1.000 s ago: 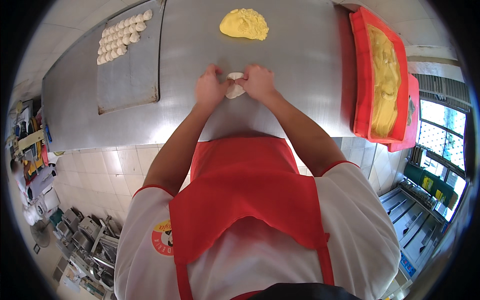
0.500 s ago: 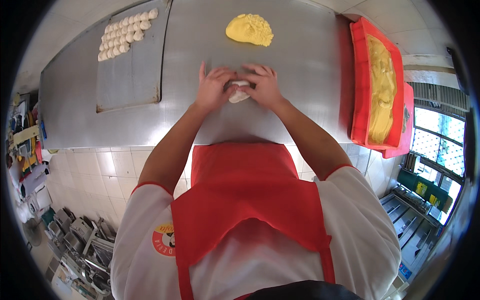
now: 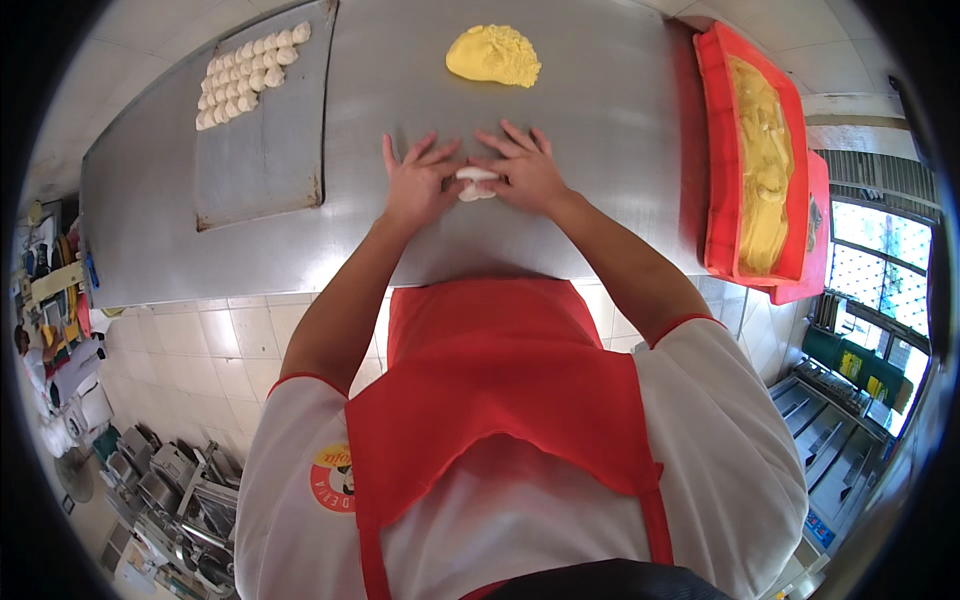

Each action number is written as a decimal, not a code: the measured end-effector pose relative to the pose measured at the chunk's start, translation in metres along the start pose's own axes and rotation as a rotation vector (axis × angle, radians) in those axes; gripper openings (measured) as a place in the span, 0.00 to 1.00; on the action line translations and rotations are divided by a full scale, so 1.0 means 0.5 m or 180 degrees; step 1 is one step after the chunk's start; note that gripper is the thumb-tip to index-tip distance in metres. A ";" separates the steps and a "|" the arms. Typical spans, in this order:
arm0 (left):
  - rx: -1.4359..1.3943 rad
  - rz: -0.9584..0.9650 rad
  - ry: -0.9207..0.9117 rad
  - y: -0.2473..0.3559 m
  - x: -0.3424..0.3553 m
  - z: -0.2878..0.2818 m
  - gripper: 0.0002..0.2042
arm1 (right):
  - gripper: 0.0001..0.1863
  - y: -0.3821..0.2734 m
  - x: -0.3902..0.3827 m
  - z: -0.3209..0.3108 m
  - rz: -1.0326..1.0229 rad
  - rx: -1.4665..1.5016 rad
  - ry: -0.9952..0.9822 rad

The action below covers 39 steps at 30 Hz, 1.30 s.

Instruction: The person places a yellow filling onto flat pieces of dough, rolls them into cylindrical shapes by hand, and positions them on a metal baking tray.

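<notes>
While I follow from a distance, the broad steel table (image 3: pixel 620 150) carries everything being worked on. To the right of the yellow mound (image 3: pixel 490 56), and reaching nearer the person than it, I see a long red crate (image 3: pixel 722 200) with a soft yellow mass (image 3: pixel 765 180) inside. Left of the mound lies a flat metal tray (image 3: pixel 262 170). Beyond those, my view shows the mound itself, smooth at its left and crumbly at its right.

On the mound's near side, I find the left hand (image 3: pixel 415 185) and the right hand (image 3: pixel 533 178) facing each other, well apart from it. A second ago their fingers were curled in close; now they are fanned out and apart, the inner digits reaching the ends of the work. I cannot tell how firmly either presses.

Left of the mound, small white balls (image 3: pixel 257 80) sit in rows on the tray. Between the hands, straight toward the person from the mound, rests the white dough piece (image 3: pixel 476 175). It has gone from a flat round to a creased, two-lobed shape, which I judge to be folding or rolling under way; I cannot tell which.
</notes>
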<state>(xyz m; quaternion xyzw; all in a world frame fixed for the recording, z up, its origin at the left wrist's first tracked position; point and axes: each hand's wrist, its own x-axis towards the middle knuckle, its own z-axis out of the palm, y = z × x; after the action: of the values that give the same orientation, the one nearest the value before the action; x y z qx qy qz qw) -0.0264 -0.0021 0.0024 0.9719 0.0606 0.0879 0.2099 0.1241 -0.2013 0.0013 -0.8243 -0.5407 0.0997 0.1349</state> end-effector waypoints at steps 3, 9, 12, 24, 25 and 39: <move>-0.0208 -0.0048 -0.0323 0.003 -0.008 -0.017 0.20 | 0.34 -0.027 -0.012 -0.032 0.0116 0.0327 -0.0217; 0.0054 -0.0219 0.0216 0.018 -0.025 0.009 0.20 | 0.36 -0.007 -0.011 0.001 0.0085 -0.0040 -0.0005; -0.0162 -0.0151 -0.0315 0.015 -0.023 -0.014 0.21 | 0.37 -0.022 -0.006 -0.040 0.0141 0.0144 -0.0435; -0.0144 0.0025 0.0060 0.019 -0.028 0.009 0.21 | 0.38 -0.007 -0.010 -0.007 -0.0086 0.0059 0.0089; -0.0094 -0.0049 0.0258 0.019 -0.035 0.021 0.21 | 0.39 -0.009 -0.011 0.003 -0.0156 -0.0065 0.0209; 0.0139 -0.0027 0.0177 0.026 -0.062 0.018 0.23 | 0.39 -0.012 -0.041 0.002 -0.0131 -0.0234 -0.0197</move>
<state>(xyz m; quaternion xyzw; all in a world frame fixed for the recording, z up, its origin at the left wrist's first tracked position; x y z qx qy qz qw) -0.0538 -0.0223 -0.0044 0.9732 0.0724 0.1126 0.1872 0.1106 -0.2179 0.0029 -0.8139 -0.5648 0.1024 0.0897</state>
